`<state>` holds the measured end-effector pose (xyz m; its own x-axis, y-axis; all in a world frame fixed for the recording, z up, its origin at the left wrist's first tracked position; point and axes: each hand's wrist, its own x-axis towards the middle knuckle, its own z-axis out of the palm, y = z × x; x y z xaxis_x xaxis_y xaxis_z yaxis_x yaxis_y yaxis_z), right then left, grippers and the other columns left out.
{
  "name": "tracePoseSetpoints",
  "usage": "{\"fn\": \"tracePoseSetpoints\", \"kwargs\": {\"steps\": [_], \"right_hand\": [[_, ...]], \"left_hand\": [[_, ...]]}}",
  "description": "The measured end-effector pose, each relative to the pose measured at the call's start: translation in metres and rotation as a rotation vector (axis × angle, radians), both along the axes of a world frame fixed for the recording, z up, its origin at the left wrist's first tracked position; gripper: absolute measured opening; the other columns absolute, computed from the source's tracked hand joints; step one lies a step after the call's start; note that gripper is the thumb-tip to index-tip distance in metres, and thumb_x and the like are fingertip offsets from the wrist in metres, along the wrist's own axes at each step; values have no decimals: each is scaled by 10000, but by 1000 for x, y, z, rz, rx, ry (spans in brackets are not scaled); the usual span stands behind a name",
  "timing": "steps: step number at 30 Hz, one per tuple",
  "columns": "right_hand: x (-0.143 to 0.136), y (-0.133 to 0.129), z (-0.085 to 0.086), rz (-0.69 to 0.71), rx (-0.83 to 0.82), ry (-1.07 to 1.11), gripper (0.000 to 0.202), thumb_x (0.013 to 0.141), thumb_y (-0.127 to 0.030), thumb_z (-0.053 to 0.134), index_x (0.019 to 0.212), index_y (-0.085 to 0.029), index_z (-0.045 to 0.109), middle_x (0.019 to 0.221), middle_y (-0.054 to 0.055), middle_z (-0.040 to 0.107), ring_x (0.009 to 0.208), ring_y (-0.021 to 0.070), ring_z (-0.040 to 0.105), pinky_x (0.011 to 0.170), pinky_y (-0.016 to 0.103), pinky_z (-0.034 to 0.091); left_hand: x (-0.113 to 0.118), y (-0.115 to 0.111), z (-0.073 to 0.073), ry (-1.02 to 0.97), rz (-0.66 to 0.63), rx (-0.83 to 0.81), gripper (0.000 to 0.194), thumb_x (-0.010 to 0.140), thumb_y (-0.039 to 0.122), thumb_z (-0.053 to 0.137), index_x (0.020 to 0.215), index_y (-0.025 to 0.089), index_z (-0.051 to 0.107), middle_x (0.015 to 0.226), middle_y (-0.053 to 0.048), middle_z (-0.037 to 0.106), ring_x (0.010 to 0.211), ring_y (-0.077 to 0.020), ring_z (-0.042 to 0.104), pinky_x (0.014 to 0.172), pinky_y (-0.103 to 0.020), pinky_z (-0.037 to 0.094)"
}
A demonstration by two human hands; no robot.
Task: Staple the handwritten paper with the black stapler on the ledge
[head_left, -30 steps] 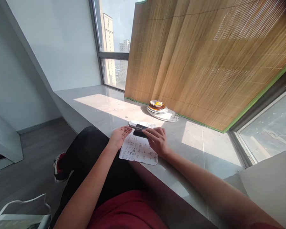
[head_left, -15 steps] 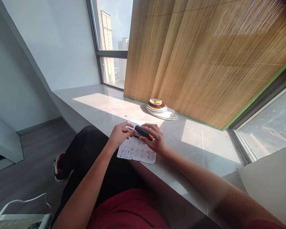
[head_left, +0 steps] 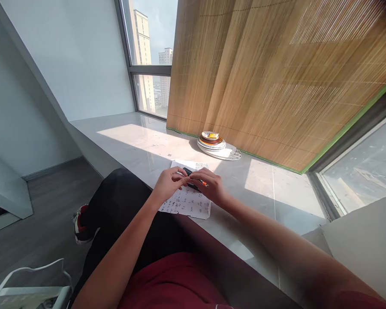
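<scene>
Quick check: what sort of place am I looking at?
Probably a room at home, fairly high up: a pale ledge, a bamboo-like blind and tall buildings outside.

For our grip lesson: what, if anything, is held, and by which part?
A black object, apparently gripped across its middle by left hand and right hand; exact finger contacts hidden.

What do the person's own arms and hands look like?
The left hand and right hand are ungloved, with no watch or bracelet visible. Both forearms are uncovered. A dark red sleeve shows on the right arm; no left sleeve is in view.
</scene>
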<state>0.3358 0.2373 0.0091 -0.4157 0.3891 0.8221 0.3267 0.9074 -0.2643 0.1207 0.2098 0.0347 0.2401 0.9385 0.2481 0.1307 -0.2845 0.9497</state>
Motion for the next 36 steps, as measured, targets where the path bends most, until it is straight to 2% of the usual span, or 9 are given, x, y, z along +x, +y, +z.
{"fn": "tracePoseSetpoints", "kwargs": {"steps": [3, 5, 7, 10, 15, 19, 22, 31, 36], "right_hand": [[19, 19, 0, -169, -76, 28, 140, 1028, -307, 672, 984, -255, 794, 987, 55, 812, 892, 223, 738, 814, 372, 594], [41, 36, -4, -379, -189, 26, 156, 977, -276, 683, 869, -228, 785, 901, 60, 801, 807, 226, 720, 779, 370, 572], [68, 54, -12, -596, -388, -75, 154, 883, -215, 715, 732, -203, 748, 712, 47, 746, 684, 220, 680, 733, 359, 533], [99, 77, -28, -750, -549, -184, 171, 835, -181, 682, 666, -194, 704, 728, 79, 749, 705, 228, 673, 718, 346, 501], [112, 109, -41, -788, -512, -224, 155, 883, -242, 619, 744, -202, 675, 868, 108, 752, 776, 230, 651, 757, 341, 514], [101, 138, -41, -813, -471, -289, 128, 868, -185, 605, 746, -185, 645, 825, 111, 666, 760, 226, 589, 781, 363, 512], [92, 150, -43, -821, -441, -314, 136, 900, -168, 574, 787, -179, 648, 872, 114, 624, 771, 224, 566, 780, 357, 502], [92, 143, -45, -825, -379, -307, 193, 913, -151, 490, 1003, -163, 660, 990, 128, 603, 826, 246, 544, 760, 355, 478], [85, 121, -43, -820, -282, -284, 184, 905, -125, 481, 1018, -161, 623, 1039, 136, 591, 859, 250, 547, 793, 349, 471]], "left_hand": [[-8, 6, -2, 2, 132, 103, 407, 917, 611, 781, 1018, 225, 703, 957, -105, 781, 808, -271, 752, 649, -334, 579], [-23, 15, -7, 90, 257, 225, 313, 975, 544, 732, 1011, 233, 720, 987, -100, 774, 895, -275, 745, 755, -344, 595], [-42, 28, -16, 235, 360, 308, 206, 1006, 448, 690, 1007, 246, 733, 990, -88, 776, 937, -282, 729, 857, -366, 586], [-67, 51, -35, 447, 400, 341, 146, 1002, 300, 619, 931, 239, 731, 995, -94, 780, 994, -301, 714, 975, -409, 551], [-72, 102, -44, 504, 390, 286, 174, 984, 243, 569, 977, 226, 742, 1038, -106, 782, 1011, -288, 702, 979, -397, 550], [-65, 149, -38, 573, 293, 352, 330, 950, 139, 512, 1172, 182, 752, 1348, -148, 706, 1314, -309, 598, 1153, -424, 461], [-65, 171, -42, 648, 236, 272, 420, 912, 94, 522, 1258, 171, 747, 1510, -156, 622, 1437, -314, 517, 1218, -438, 397], [-72, 151, -53, 701, 342, 220, 227, 935, 128, 571, 938, 192, 789, 1127, -163, 752, 1077, -342, 673, 979, -422, 507], [-74, 131, -54, 695, 397, 226, 237, 922, 108, 615, 1073, 210, 767, 1047, -146, 714, 1108, -350, 625, 993, -437, 500]]}}
